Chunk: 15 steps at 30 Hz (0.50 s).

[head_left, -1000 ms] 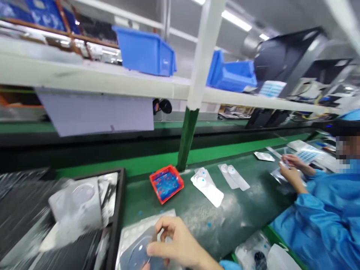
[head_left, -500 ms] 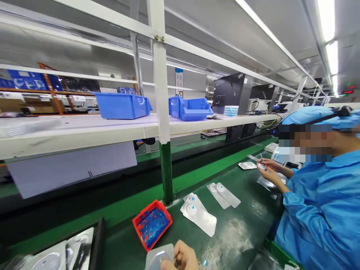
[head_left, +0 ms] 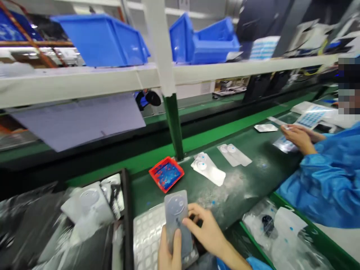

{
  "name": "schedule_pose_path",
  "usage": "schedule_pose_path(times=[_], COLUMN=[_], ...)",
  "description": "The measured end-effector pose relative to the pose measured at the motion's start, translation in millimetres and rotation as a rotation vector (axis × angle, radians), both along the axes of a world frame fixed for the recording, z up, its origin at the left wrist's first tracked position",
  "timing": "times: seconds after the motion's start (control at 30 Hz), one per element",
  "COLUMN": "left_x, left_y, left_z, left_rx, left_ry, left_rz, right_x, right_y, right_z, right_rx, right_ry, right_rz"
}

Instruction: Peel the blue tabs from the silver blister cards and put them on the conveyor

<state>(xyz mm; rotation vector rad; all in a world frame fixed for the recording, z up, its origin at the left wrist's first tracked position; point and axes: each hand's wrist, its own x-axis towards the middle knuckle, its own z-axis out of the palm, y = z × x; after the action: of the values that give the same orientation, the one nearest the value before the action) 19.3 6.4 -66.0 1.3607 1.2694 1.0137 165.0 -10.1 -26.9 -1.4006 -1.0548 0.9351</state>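
My left hand [head_left: 169, 252] grips a grey translucent phone case [head_left: 177, 221] from below, thumb pressed on its face. My right hand [head_left: 206, 231] pinches the case's right edge with bent fingers. The case has a round cutout near its top and is held upright over a clear bubble-patterned sheet [head_left: 146, 236] on the green belt [head_left: 247, 176]. A small red tray [head_left: 166, 174] holding blue bits sits just beyond.
White cases [head_left: 208, 169] and another pair [head_left: 234, 154] lie on the belt. A black tray [head_left: 92, 210] of wrapped cases is at the left. A co-worker in a blue gown [head_left: 323, 176] handles parts at the right. Blue bins [head_left: 101, 37] stand on the shelf above.
The view dropped back down to the belt. The case has risen upright and both hands now grasp it; earlier only the right hand showed on it.
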Motion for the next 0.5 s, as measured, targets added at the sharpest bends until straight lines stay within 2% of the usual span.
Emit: schedule_pose_path(times=[0.1, 0.2, 0.27, 0.37, 0.43, 0.5], left_x=[7, 11, 10, 6, 4, 0], left_y=[-8, -9, -9, -14, -19, -22], left_z=[12.2, 20.1, 18.3, 9.5, 4.6, 3.2], left_rx=[-0.154, -0.194, -0.191, -0.188, -0.190, -0.188], left_ry=[-0.196, -0.345, -0.357, -0.325, -0.310, -0.295], left_rz=[0.039, 0.038, 0.058, 0.083, 0.084, 0.085], right_x=[9, 12, 0, -42, -77, -108], right_y=[14, 60, 105, 171, 205, 225], right_z=[14.6, 36.2, 51.5, 68.1, 70.6, 66.4], right_rx=[0.093, 0.273, 0.376, 0.462, 0.497, 0.486], right_ry=[-0.043, -0.034, -0.028, -0.142, -0.311, -0.540], right_rz=[-0.105, -0.145, -0.024, 0.221, 0.316, 0.383])
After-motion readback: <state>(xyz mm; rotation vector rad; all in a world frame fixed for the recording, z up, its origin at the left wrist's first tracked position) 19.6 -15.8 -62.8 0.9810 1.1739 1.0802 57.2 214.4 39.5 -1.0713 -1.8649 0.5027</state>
